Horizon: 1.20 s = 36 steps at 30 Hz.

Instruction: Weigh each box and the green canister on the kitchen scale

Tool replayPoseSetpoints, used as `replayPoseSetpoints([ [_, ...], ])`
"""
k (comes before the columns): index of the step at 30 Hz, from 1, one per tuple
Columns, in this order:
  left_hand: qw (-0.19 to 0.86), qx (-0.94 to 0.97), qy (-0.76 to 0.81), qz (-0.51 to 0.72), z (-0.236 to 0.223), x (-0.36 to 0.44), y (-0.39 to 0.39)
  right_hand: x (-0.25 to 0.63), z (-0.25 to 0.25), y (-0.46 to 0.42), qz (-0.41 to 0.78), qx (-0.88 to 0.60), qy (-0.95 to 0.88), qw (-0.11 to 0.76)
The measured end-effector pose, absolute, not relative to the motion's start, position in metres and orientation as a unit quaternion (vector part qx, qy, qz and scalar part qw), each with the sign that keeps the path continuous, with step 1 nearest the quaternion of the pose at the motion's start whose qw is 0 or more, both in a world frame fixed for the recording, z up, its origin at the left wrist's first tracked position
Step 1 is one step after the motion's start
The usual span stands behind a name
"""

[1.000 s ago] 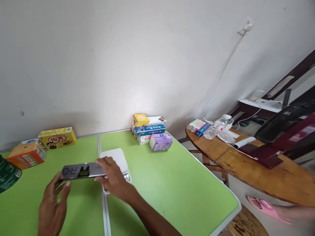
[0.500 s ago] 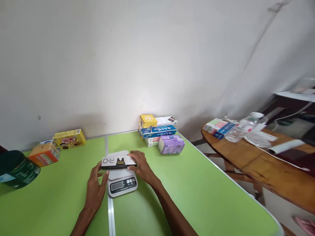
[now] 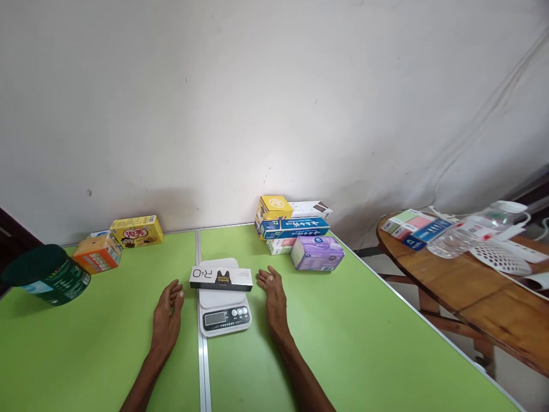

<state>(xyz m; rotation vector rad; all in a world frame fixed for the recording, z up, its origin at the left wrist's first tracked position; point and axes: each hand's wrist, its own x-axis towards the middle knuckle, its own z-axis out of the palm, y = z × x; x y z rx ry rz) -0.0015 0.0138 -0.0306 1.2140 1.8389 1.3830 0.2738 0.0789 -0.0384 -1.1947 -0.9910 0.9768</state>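
A long white-and-black carton point(image 3: 201, 277) lettered "Bamboo Charcoal" lies crosswise on the plate of a white kitchen scale point(image 3: 223, 297), both its ends jutting past the plate. The scale's grey display point(image 3: 215, 318) and round buttons face me; I can make out no digits. Just left of the carton, my left hand point(image 3: 167, 317) rests apart from it, empty, thumb away from the loosely bent fingers. On the other side my right hand point(image 3: 275, 300) is also empty and open, its fingertips a short way from the carton's right end.
On the green folding table point(image 3: 369, 337), a green canister point(image 3: 55, 277), an orange box point(image 3: 96, 254) and a yellow box point(image 3: 137, 232) stand left. Stacked cartons point(image 3: 295, 228) and a purple tissue pack point(image 3: 318, 254) sit back right. A wooden table point(image 3: 454, 286) holds a plastic bottle point(image 3: 458, 237).
The carton went from my two hands onto the scale plate, and both hands let go and drew apart. My view has turned left, showing more of the green canister.
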Motion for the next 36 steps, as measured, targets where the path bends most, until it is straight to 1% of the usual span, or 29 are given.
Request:
replayPoseSetpoints([
  [8, 0.242, 0.478, 0.674, 0.508, -0.031, -0.001, 0.014, 0.271, -0.035, 0.078, 0.413, -0.532, -0.425, 0.604],
  [13, 0.259, 0.472, 0.674, 0.505, -0.027, -0.001, 0.013, 0.269, -0.031, 0.073, 0.408, -0.537, -0.422, 0.606],
  [17, 0.280, 0.443, 0.685, 0.506, -0.013, 0.007, 0.008, 0.260, -0.030, 0.060, 0.385, -0.541, -0.454, 0.594],
  [21, 0.268, 0.484, 0.682, 0.478, 0.006, 0.025, 0.002, 0.244, -0.027, 0.047, 0.325, -0.525, -0.523, 0.588],
  [25, 0.279, 0.509, 0.675, 0.456, 0.013, 0.043, -0.001, 0.233, -0.024, 0.041, 0.295, -0.505, -0.558, 0.589],
  [31, 0.294, 0.489, 0.679, 0.462, 0.016, 0.056, -0.006, 0.229, -0.020, 0.038, 0.293, -0.513, -0.552, 0.589],
  [36, 0.307, 0.508, 0.669, 0.447, 0.034, 0.085, -0.006, 0.253, -0.007, 0.044, 0.294, -0.518, -0.516, 0.615],
])
